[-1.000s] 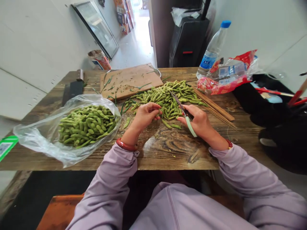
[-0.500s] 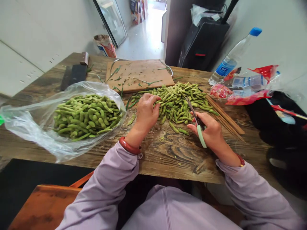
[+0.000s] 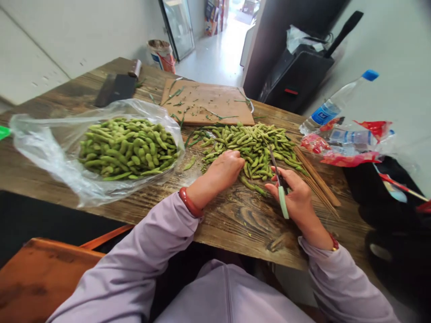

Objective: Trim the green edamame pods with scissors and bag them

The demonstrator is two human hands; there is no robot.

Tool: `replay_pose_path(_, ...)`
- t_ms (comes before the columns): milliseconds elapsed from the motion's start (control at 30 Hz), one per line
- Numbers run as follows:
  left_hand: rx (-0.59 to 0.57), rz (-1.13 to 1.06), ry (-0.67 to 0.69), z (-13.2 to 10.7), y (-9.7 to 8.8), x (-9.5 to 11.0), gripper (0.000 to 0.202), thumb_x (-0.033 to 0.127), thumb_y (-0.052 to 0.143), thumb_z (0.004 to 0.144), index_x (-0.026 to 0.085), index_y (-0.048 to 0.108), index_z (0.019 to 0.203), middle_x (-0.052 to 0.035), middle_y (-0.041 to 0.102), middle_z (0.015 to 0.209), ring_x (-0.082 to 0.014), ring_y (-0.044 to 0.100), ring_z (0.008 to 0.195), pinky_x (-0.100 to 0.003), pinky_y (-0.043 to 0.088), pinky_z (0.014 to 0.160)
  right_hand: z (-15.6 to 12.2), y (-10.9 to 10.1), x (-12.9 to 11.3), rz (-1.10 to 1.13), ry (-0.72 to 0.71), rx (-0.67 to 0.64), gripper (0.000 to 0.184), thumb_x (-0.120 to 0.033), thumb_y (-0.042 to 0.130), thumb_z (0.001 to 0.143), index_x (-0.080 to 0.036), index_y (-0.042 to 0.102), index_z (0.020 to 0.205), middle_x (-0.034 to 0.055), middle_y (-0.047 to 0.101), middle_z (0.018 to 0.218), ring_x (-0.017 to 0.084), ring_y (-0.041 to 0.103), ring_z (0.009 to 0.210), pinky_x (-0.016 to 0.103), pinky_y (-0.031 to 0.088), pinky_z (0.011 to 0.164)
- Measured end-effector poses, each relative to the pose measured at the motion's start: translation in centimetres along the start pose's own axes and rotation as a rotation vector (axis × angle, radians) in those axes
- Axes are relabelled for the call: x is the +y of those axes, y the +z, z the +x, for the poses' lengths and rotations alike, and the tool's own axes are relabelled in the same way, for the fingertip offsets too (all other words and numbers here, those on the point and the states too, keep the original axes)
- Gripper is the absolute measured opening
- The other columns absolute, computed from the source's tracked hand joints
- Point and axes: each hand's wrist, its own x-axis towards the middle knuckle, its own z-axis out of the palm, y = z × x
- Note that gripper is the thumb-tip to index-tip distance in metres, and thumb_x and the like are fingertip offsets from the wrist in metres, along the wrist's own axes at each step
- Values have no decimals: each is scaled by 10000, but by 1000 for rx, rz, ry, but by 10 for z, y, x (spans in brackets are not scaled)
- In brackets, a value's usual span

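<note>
My left hand (image 3: 226, 169) is closed, its fingers curled down at the near left edge of a heap of green soybean pods (image 3: 257, 146). Whatever its fingertips pinch is hidden behind the hand. In my right hand (image 3: 296, 193) is a pair of scissors (image 3: 282, 199) with pale green handles, the dark blades pointing away from me over the heap. A couple of pods (image 3: 254, 186) lie on the wood between my hands. To the left, a clear plastic bag (image 3: 60, 166) lies spread out with many more pods (image 3: 131, 150) in it.
Behind the heap lies a wooden cutting board (image 3: 208, 101) with green scraps. A cleaver (image 3: 116, 89) rests at the back left. Wooden chopsticks (image 3: 318, 177), a water bottle (image 3: 332, 105) and red plastic packaging (image 3: 350, 157) are on the right side of the table (image 3: 232, 224).
My left hand has moved right and toward me, and its fingers have curled closed. The right hand still holds the scissors near the heap. The camera view has shifted slightly.
</note>
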Motion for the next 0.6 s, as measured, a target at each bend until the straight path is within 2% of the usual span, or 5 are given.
replay_pose_path(100,93,-191,-48,0,-1,0,262,53,501,880,103,741,974,-124,695,947,-212,630,902,-354,509,872,-1,-1,0,0,6,-17,397,-378,717,892,-204,648,1241,63,688,888,203,666,745,359,570,726)
replay_pose_path(233,209,-709,-176,0,-5,2,228,73,611,808,91,733,1000,-55,685,828,-140,585,733,-288,492,740,-2,-1,2,-20,10,-13,400,-358,730,881,-193,654,1238,75,689,894,207,665,723,371,566,718)
replay_pose_path(333,204,-1113,-247,0,-10,2,103,137,686,769,98,719,858,-13,654,736,-97,548,654,-248,449,663,-1,-2,2,-48,0,-7,417,-361,732,877,-198,644,1250,74,686,913,207,657,745,372,569,741)
replay_pose_path(433,229,-1395,-276,-1,-13,2,146,179,754,712,109,684,818,3,644,729,-80,551,644,-226,429,632,0,0,1,-39,-3,1,426,-401,710,894,-208,620,1264,67,667,953,193,644,739,356,575,701)
replay_pose_path(600,143,-1577,-249,-2,-16,5,265,249,815,696,114,639,841,-39,710,794,-95,611,686,-199,414,581,0,4,1,-32,-12,-5,452,-430,708,897,-223,604,1284,72,663,1009,188,655,762,354,594,720)
